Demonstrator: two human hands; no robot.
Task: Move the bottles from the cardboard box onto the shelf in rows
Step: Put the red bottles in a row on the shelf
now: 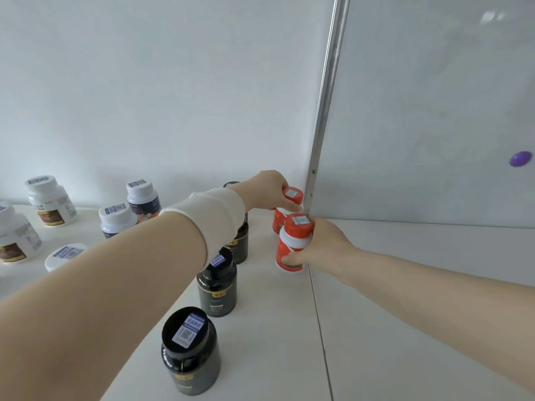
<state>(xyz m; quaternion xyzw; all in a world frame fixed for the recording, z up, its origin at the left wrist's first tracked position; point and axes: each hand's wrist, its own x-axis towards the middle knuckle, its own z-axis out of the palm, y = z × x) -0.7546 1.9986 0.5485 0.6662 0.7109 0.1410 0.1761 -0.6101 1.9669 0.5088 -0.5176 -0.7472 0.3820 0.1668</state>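
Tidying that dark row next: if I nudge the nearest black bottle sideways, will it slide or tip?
The black bottle looks squat and wide, standing upright, so it probably slides rather than tips. Its glossy sides may be slippery to grip, and the smooth white shelf likely offers little friction.

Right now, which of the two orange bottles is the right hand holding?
The nearer orange bottle: the right hand grips its body. The left hand holds the farther orange bottle by its cap.

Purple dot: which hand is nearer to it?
Right. Right hand, gripping the front orange bottle, is below-left of the dot; left hand, gripping the rear orange bottle, is farther left.
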